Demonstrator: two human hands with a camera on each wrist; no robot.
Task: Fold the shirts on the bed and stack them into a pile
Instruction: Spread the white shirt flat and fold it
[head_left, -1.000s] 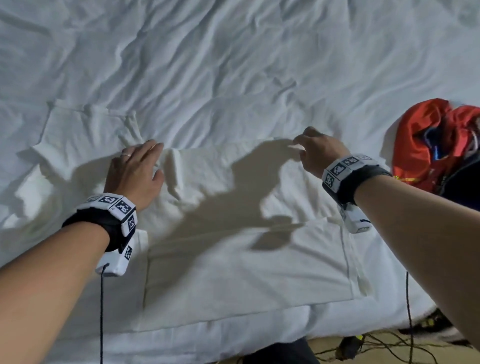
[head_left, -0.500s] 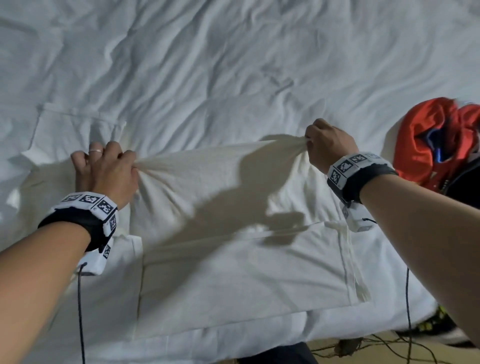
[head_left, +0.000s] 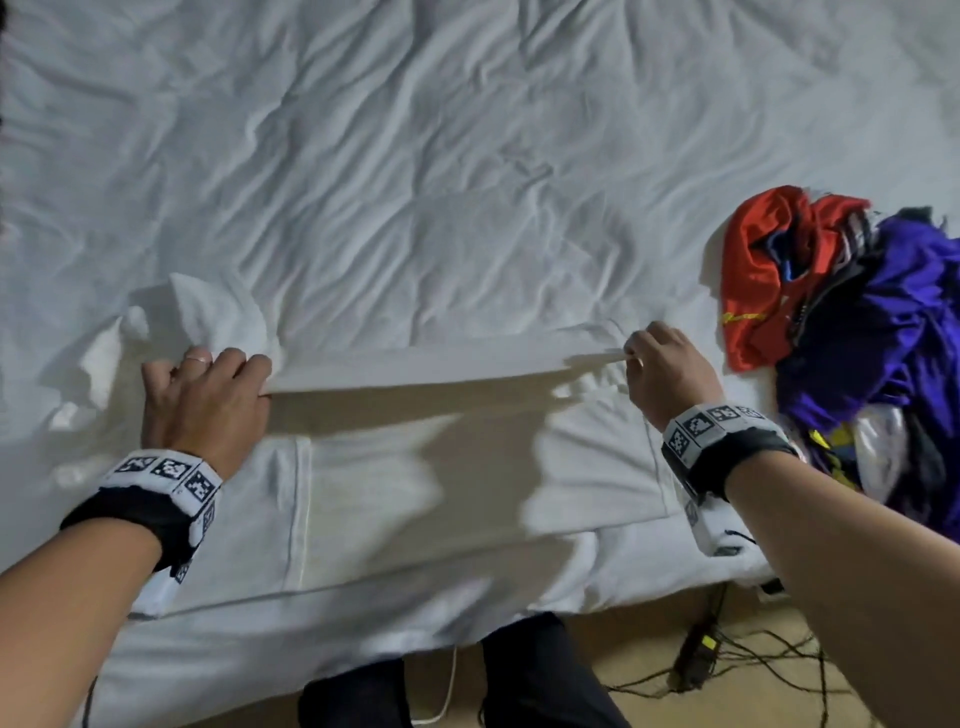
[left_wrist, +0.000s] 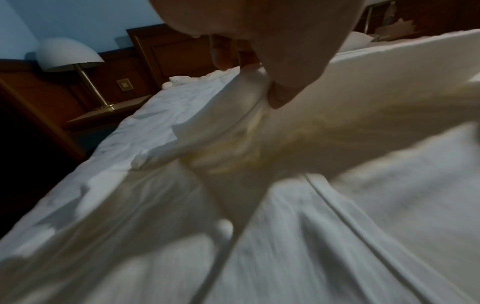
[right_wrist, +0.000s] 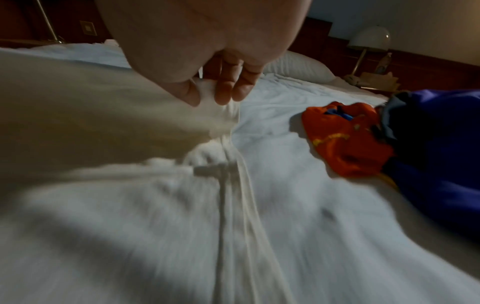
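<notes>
A white shirt lies on the white bed near the front edge. My left hand grips its far left corner and my right hand pinches its far right corner. The far edge is lifted off the bed and stretched taut between them, casting a shadow on the shirt below. In the left wrist view my thumb presses into the bunched cloth. In the right wrist view my fingertips pinch the white fabric. A sleeve lies crumpled beyond my left hand.
A heap of unfolded clothes lies at the right: a red shirt and a purple garment. The rumpled duvet stretches beyond. Cables trail on the floor by the bed's front edge. Bedside lamps stand at the headboard.
Both hands closed on the shirt's far corners, lifted the edge and pulled it toward me, spreading wider so the edge is now taut and straight.
</notes>
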